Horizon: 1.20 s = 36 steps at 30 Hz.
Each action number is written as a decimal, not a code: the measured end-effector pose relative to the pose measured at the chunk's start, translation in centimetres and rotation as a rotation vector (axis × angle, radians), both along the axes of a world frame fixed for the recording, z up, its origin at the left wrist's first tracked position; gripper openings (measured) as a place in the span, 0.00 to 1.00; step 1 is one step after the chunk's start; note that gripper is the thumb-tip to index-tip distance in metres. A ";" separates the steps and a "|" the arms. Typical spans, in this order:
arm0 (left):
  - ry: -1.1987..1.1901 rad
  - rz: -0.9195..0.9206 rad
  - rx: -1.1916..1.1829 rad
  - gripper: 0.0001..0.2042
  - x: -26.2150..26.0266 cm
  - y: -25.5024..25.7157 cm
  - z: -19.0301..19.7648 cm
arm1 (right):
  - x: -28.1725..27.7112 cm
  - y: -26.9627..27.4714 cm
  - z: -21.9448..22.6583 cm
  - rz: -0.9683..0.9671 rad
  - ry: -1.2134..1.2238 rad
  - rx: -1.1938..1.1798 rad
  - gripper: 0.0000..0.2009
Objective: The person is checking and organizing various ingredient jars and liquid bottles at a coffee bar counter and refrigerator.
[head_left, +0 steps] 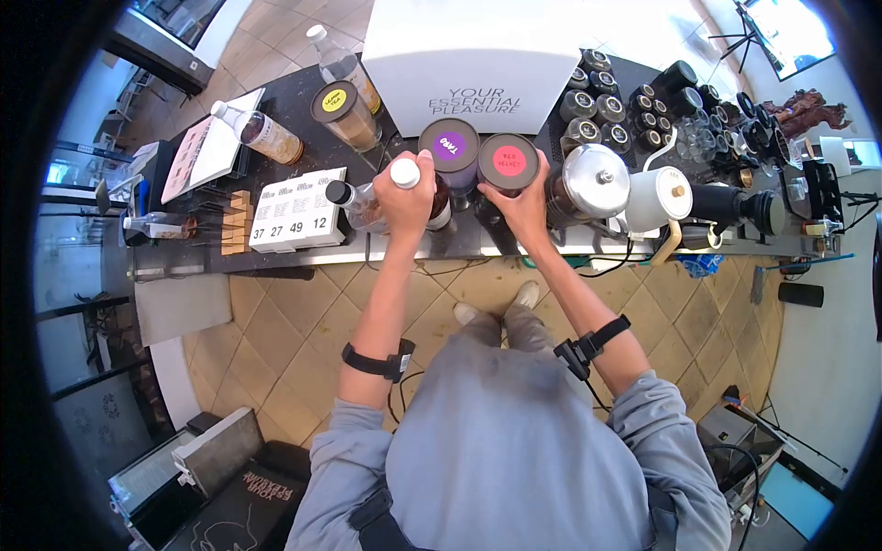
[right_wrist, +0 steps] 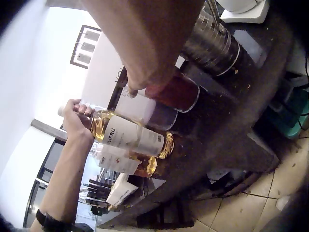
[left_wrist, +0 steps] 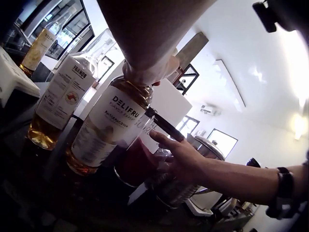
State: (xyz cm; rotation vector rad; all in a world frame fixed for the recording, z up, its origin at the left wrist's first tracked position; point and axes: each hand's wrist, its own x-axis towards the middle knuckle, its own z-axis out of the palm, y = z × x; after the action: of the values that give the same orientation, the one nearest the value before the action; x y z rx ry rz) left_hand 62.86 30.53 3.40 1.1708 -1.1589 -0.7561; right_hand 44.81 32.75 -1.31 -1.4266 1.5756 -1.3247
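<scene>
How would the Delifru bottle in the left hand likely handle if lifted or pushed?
The Delifru bottle should feel stiff, its clear walls looking rigid. It is probably fairly heavy, since amber liquid shows at both neck and base. Being tall and round, it might tip if the left hand pushed its neck.

The head view is bright, with washed-out white at the top, a glaring window at upper right, and a fisheye lens that bends straight edges into black corners. Both wrist views are softer and grainier, their dark table [left_wrist: 72,198] sunk in shadow against pale, hazy walls and glowing lights.
</scene>
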 end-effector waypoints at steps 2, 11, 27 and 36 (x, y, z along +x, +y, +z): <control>0.023 -0.011 0.011 0.17 -0.2 0.1 0.3 | 0.1 -1.0 -0.4 -0.026 0.042 -0.027 0.51; -0.069 0.082 -0.091 0.12 -0.4 0.6 0.6 | 0.2 -2.0 -1.7 -0.071 0.177 -0.025 0.52; -0.538 0.266 -0.699 0.24 -1.8 3.9 5.5 | -10.9 9.7 10.8 -0.407 0.223 -0.164 0.07; -0.382 -0.586 0.076 0.26 -11.7 8.8 0.9 | -15.2 8.9 1.2 -0.169 -0.161 0.234 0.25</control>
State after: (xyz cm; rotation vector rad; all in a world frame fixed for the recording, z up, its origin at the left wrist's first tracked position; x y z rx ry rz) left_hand 51.16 39.29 4.29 1.0698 -1.8499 -1.0483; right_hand 29.61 41.70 -0.14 -1.0393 1.7080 -1.2675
